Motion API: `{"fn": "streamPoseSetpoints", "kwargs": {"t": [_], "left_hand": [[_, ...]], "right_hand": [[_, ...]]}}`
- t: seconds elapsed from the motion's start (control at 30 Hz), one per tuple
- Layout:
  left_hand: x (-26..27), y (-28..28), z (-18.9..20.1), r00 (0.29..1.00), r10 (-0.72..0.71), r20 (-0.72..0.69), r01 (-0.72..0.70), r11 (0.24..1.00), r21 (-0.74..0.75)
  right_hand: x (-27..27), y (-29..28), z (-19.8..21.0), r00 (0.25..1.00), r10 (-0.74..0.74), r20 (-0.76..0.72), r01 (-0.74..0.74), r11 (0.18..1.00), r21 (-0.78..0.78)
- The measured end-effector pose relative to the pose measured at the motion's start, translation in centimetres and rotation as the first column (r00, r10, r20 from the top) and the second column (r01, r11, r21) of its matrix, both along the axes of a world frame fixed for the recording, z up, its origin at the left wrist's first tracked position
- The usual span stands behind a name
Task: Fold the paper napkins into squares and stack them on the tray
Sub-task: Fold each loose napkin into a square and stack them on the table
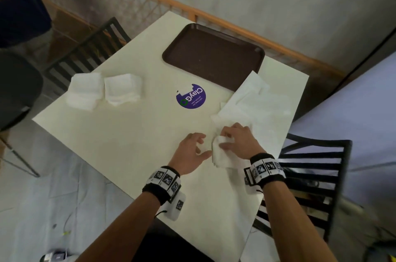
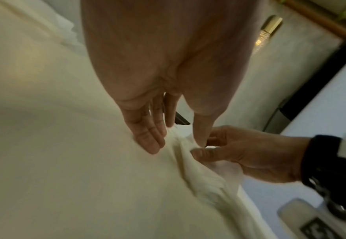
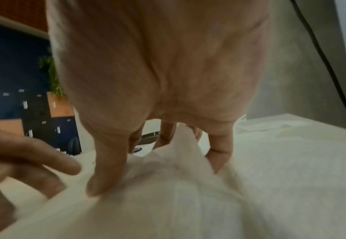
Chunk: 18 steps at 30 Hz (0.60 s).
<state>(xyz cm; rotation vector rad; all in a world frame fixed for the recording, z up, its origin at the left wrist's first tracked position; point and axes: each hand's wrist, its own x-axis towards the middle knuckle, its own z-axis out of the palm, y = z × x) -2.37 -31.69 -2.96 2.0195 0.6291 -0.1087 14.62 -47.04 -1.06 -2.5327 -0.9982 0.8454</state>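
A napkin (image 1: 222, 154) is held at the near right part of the table (image 1: 132, 133), bunched between thumb and fingers of the right hand (image 1: 240, 141); in the right wrist view the paper (image 3: 178, 186) is seen gathered up into a peak under that hand, with the thumb pressed on its near side. The left hand (image 1: 190, 152) is kept just beside the napkin, fingers loosely spread and relaxed, nothing gripped; in the left wrist view its fingertips (image 2: 147, 142) are seen at the napkin's edge, but contact with the paper cannot be told through the blur.

A loose heap of unfolded napkins (image 1: 257, 103) is spread behind the right hand, along the right side of the table. One corner of the heap is laid over the near edge of the tray (image 1: 214, 53). The tray, dark brown, is set at the far end of the table, and no folded napkin is seen on it.

Two piles of folded napkins (image 1: 102, 90) are set side by side near the left edge of the table, well apart from the tray. A round purple sticker (image 1: 191, 96) is seen on the table between the piles and the heap. Dark slatted chairs (image 1: 306, 176) are placed at the right and left sides of the table.
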Motion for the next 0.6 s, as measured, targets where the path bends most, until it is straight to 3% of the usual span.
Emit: {"fn": "streamPoseSetpoints", "kwargs": {"t": [0.1,0.2,0.47,0.6], "left_hand": [[0.9,-0.6,0.8,0.989,0.134,0.061,-0.125,0.984,-0.128],[0.8,0.3,1.9,0.966,0.233,0.112,-0.230,0.972,-0.040],[-2.1,3.1,6.7,0.876,0.340,0.343,-0.366,0.930,0.012],[-4.1,3.5,8.8,0.845,0.308,0.437,-0.399,0.907,0.134]], "right_hand": [[-0.7,0.4,-0.3,0.990,-0.071,-0.124,0.101,0.960,0.262],[-1.7,1.0,0.2,0.978,-0.149,-0.149,0.200,0.881,0.429],[-3.4,1.9,4.5,0.986,-0.080,-0.143,0.156,0.722,0.674],[-4.0,2.1,6.7,0.981,-0.038,-0.193,0.160,0.724,0.671]]}}
